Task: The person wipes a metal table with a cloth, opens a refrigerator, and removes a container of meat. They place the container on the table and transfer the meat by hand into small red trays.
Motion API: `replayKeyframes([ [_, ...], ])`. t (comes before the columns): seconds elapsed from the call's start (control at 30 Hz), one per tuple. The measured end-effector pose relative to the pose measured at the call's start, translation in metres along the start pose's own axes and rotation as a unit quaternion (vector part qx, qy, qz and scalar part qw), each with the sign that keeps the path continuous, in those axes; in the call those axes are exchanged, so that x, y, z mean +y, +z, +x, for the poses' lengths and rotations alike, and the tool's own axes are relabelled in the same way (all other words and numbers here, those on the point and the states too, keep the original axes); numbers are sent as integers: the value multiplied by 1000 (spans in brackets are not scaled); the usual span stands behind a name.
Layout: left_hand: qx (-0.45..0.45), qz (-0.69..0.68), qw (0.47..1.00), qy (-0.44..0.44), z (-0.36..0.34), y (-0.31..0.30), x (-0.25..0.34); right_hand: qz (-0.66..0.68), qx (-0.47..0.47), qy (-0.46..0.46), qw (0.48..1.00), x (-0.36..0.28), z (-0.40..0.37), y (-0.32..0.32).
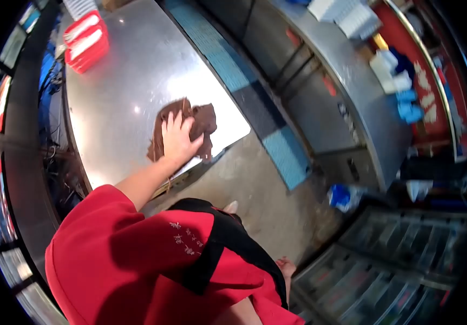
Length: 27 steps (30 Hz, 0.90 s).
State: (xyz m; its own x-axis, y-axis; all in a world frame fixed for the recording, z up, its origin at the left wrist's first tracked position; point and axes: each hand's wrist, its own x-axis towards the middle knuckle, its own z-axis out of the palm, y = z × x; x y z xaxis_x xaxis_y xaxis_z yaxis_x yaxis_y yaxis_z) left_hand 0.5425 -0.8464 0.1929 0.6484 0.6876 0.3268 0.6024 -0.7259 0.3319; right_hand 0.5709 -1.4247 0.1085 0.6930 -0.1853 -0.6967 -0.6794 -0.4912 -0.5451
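Observation:
My left hand point(176, 138) lies palm down on a crumpled brown cloth point(205, 118), its fingers spread and its thumb out to the right. Under the cloth is a shiny metal table point(109, 103), and the cloth lies near the table end closest to me. Low beside my black apron point(233, 238), part of my right hand point(286, 266) shows away from the table. Its fingers are too small and partly hidden to make out their pose or anything in them.
Red baskets point(86, 43) with white contents stand at the table's far left corner. A blue mat point(287, 157) lies along the floor. To the right runs a metal counter point(347, 59) with white containers point(390, 73). Glass-topped cabinets point(385, 265) stand at lower right.

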Motion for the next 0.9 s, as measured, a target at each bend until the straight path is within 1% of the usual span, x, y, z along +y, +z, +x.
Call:
replayKeyframes([
  [0.03, 10, 6, 1000, -13, -2, 5, 9, 121, 24, 63, 990, -57, 36, -3],
  [0.1, -3, 14, 999, -33, 5, 2, 17, 99, -15, -44, 994, -144, 105, -2],
  [0.13, -2, 14, 999, -38, 7, 5, 20, 57, -41, -88, 994, -193, 129, 7],
  [0.17, 1, 14, 999, -44, 10, 7, 22, 46, -65, -112, 991, -244, 144, 27],
  [0.2, -32, 0, 997, -65, 14, 6, 23, 19, -102, -158, 982, -292, 151, 52],
  [0.23, -6, -4, 999, -53, 17, 8, 23, -9, -135, -203, 970, -336, 154, 78],
  [0.3, -5, -10, 998, -62, 24, 7, 26, -45, -239, -282, 928, -406, 145, 143],
  [0.33, -5, -9, 998, -63, 25, 11, 21, -63, -285, -294, 910, -430, 135, 180],
  [0.37, -7, -15, 997, -71, 31, 12, 22, -94, -325, -306, 890, -451, 128, 216],
  [0.4, -3, -16, 997, -76, 38, 16, 19, -109, -399, -369, 832, -463, 114, 247],
  [0.43, -2, -17, 997, -78, 47, 20, 16, -131, -451, -412, 781, -467, 122, 281],
  [0.5, 3, -15, 996, -85, 74, 26, 9, -232, -488, -444, 714, -487, 105, 312],
  [0.57, 26, -3, 993, -119, 107, 33, 6, -221, -570, -362, 704, -496, 118, 332],
  [0.6, 48, 9, 987, -152, 120, 42, 4, -258, -571, -385, 677, -506, 135, 335],
  [0.63, 70, 25, 980, -184, 135, 49, 3, -266, -582, -384, 666, -519, 149, 334],
  [0.7, 86, 37, 969, -227, 164, 57, 3, -298, -547, -347, 701, -553, 161, 339],
  [0.73, 96, 43, 966, -237, 175, 58, 0, -341, -530, -329, 704, -571, 163, 347],
  [0.77, 103, 43, 964, -240, 190, 63, 0, -324, -530, -316, 717, -582, 165, 359],
  [0.83, 151, 42, 954, -256, 213, 77, -5, -331, -548, -342, 688, -593, 188, 410],
  [0.87, 189, 13, 946, -264, 224, 82, -5, -334, -560, -377, 658, -607, 179, 431],
  [0.9, 176, -59, 951, -246, 237, 78, -5, -342, -569, -412, 624, -627, 166, 453],
])
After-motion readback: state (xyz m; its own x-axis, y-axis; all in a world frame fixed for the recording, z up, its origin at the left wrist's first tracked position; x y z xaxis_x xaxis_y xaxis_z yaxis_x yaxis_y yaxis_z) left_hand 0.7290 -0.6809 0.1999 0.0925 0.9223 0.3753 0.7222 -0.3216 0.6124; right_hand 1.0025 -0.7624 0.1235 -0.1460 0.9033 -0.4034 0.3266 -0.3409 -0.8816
